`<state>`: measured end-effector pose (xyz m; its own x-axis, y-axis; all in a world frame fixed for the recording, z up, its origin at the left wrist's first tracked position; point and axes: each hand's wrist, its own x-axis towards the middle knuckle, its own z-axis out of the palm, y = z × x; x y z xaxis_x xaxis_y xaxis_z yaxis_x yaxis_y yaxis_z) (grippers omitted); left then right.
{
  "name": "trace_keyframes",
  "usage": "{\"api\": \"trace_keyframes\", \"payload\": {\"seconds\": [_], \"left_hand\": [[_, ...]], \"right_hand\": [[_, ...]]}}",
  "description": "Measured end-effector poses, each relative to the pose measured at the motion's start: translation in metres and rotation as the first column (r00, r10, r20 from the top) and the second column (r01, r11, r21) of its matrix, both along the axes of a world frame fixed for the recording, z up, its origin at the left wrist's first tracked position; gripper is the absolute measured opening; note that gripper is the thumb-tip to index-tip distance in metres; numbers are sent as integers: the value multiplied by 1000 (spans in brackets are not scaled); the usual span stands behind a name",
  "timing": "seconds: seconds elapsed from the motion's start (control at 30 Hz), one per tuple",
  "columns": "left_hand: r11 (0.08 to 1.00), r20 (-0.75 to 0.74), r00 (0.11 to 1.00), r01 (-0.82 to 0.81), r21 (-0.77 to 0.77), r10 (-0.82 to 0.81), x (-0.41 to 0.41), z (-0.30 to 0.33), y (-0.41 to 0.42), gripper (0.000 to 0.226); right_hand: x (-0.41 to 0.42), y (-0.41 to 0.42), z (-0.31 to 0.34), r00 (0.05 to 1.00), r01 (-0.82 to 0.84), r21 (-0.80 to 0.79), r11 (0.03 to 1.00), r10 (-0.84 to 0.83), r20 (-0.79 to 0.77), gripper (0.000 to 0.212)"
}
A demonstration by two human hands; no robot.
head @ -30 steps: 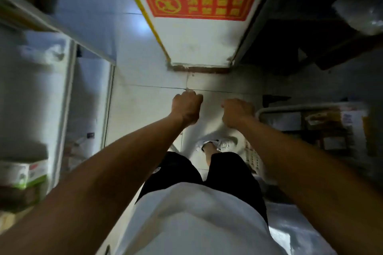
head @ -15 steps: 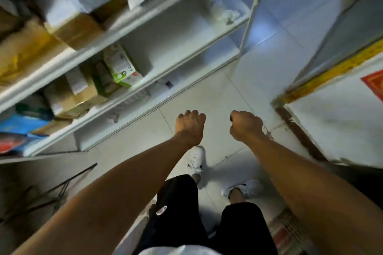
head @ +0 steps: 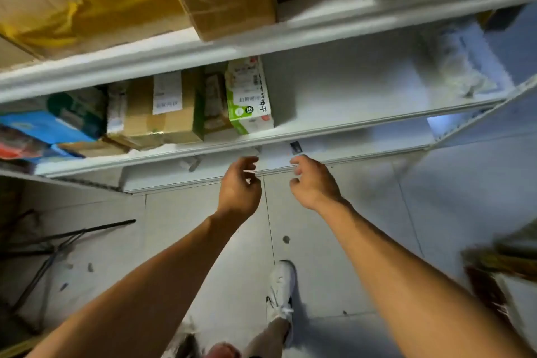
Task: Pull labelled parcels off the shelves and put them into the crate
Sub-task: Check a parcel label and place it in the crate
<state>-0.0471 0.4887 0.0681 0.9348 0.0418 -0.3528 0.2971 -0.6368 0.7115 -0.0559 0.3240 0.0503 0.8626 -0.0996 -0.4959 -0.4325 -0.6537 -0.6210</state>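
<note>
parcels (head: 162, 109) packed on white shelves (head: 319, 131), both hands (head: 239, 186) loosely curled, empty

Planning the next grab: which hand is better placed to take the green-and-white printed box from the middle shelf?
Probably the left hand: it is empty, fingers loosely curled, almost directly below the green-and-white printed box. The right hand, also empty, sits further right.

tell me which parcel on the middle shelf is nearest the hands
The green-and-white carton, rightmost in that row; the brown box and blue packs sit further left.
</note>
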Motion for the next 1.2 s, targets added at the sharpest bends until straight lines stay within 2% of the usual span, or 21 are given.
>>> {"api": "trace_keyframes", "payload": {"seconds": [0.1, 0.17, 0.27, 0.33, 0.4, 0.47, 0.53, 0.57, 0.63, 0.73, 0.8, 0.9, 1.0, 1.13, 1.2], "left_hand": [[990, -3, 994, -112, -89, 112, 35, -22, 7, 54], [975, -16, 987, -158, -158, 158, 59, -31, 7, 61], [932, -35, 984, -177, -316, 175, 98, -39, 6, 68], [898, -78, 982, -188, -397, 172, 121, -47, 9, 78], [894, -117, 972, -235, -383, 205, 136, -60, 12, 97], [886, -165, 962, -267, -380, 219, 138, -69, 14, 90], [862, -173, 953, -298, -410, 248, 136, -71, 16, 71], [843, -183, 941, -338, -418, 286, 133, -65, 15, 70], [826, -233, 921, -384, -413, 312, 124, -58, 17, 72], [817, -309, 922, -358, -452, 232, 97, -59, 22, 41], [809, -379, 901, -380, -449, 213, 79, -62, 21, 29], [801, -479, 871, -363, -477, 110, 59, -67, 15, 33], [835, -496, 868, -280, -474, 9, 36, -68, 4, 34], [838, -536, 838, -218, -500, -102, 3, -68, -19, 42], [833, -567, 791, -142, -535, -229, -17, -70, -34, 68]], "right_hand": [[32, 16, -27, 993, 100, 233, 967, -114, 44, 63], [53, 23, -43, 984, 137, 319, 938, -167, 69, 78], [90, 30, -53, 972, 185, 381, 906, -226, 65, 91], [111, 34, -54, 980, 172, 366, 915, -198, 34, 101], [128, 38, -54, 989, 139, 403, 905, -148, -9, 109], [137, 42, -59, 989, 145, 450, 881, -145, -36, 113], [136, 46, -58, 976, 208, 449, 869, -217, -30, 109], [132, 47, -57, 967, 235, 423, 875, -255, -10, 104], [115, 42, -57, 961, 253, 369, 895, -277, 15, 81], [77, 31, -59, 933, 327, 479, 814, -359, -26, 60], [50, 25, -61, 917, 361, 521, 774, -397, -45, 46], [11, 18, -65, 877, 420, 523, 742, -479, -25, 34], [-25, 5, -67, 859, 448, 495, 745, -512, -5, 29], [-74, -29, -62, 852, 466, 496, 733, -523, -27, 43], [-100, -52, -58, 837, 494, 519, 697, -542, -69, 55]]}}
